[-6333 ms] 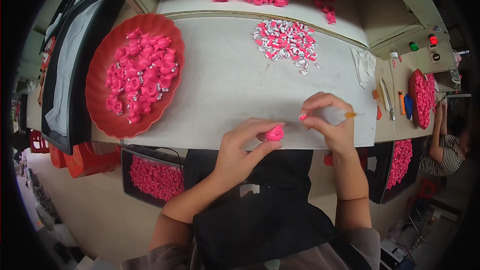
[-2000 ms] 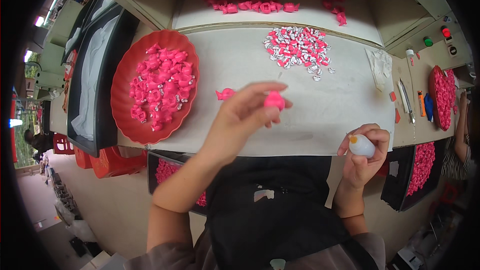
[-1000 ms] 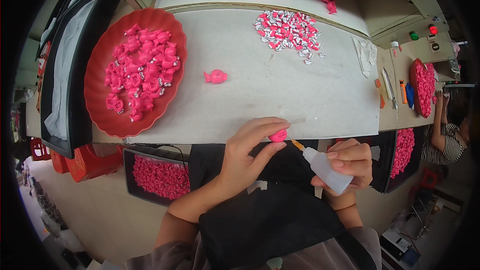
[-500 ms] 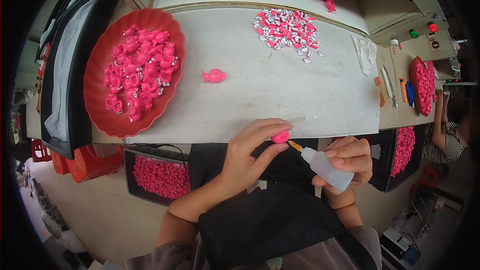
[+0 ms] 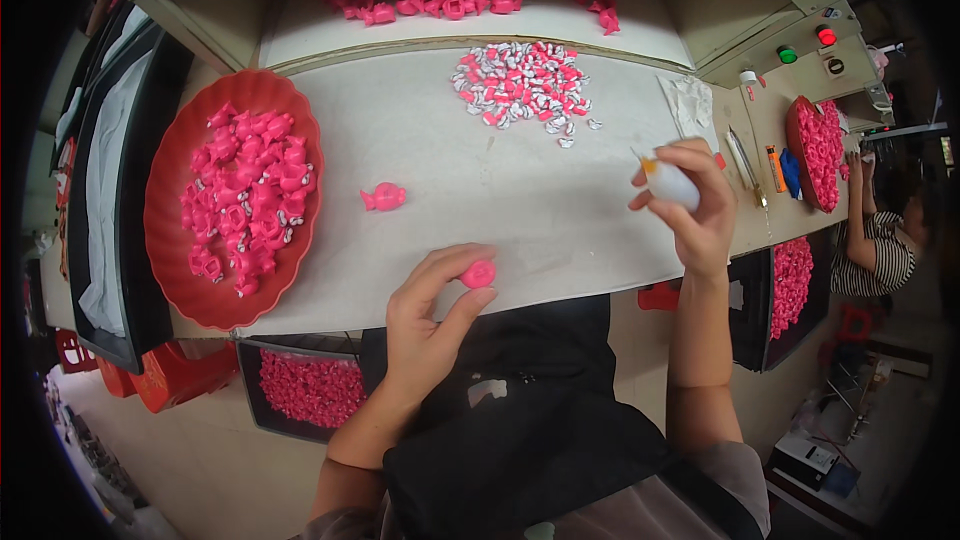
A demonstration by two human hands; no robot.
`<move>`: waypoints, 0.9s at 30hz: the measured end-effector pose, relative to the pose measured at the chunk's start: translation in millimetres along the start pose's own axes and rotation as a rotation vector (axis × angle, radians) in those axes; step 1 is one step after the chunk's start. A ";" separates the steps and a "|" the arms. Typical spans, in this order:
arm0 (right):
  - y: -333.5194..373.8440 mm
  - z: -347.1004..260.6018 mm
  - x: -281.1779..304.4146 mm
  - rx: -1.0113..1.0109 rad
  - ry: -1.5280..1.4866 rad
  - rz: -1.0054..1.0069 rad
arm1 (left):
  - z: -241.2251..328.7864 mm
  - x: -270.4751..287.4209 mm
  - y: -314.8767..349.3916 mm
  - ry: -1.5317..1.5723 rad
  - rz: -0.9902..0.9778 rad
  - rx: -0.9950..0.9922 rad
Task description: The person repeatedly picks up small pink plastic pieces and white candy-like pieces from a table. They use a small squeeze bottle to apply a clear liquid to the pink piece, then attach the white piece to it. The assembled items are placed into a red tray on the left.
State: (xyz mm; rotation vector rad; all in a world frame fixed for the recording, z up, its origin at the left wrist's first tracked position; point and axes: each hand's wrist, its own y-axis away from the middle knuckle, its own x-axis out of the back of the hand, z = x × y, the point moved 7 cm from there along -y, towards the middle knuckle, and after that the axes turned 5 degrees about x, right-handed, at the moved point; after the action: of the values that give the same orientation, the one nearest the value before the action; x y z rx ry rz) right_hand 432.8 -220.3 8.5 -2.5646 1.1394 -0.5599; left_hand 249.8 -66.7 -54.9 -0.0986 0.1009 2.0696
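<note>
Between the thumb and fingers of my left hand (image 5: 432,312) is a small round pink plastic piece (image 5: 479,274), held over the table's near edge. My right hand (image 5: 703,202) grips a white squeeze bottle (image 5: 672,185) with an orange-based needle tip, raised above the right part of the white work surface. The bottle is apart from the pink piece. Left of centre lies a single pink candy-shaped piece (image 5: 383,197). Farther back is a pile of small pink and white parts (image 5: 522,85). A red scalloped tray (image 5: 163,230) at the left carries many pink pieces.
Pink pieces (image 5: 453,7) line a shelf at the back. Tweezers (image 5: 745,162), an orange tube (image 5: 775,168) and a heart-shaped tray (image 5: 800,145) are at the right. A bin of pink parts (image 5: 312,387) stands below the table. A co-worker (image 5: 875,250) sits far right.
My right hand has lifted the bottle away from the pink piece, forward and right. My left hand has shifted left with the piece. The whole view has shifted too.
</note>
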 end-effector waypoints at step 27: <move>-29.4 28.7 -30.8 -0.205 -0.121 -0.052 | 5.5 -15.5 -0.9 -0.034 -0.052 -0.023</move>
State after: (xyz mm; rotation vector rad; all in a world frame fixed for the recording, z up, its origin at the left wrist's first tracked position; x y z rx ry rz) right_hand 445.8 -175.2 -12.4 -2.7651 1.1456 -0.3074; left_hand 257.9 -79.1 -47.6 -0.0792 0.0535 2.0195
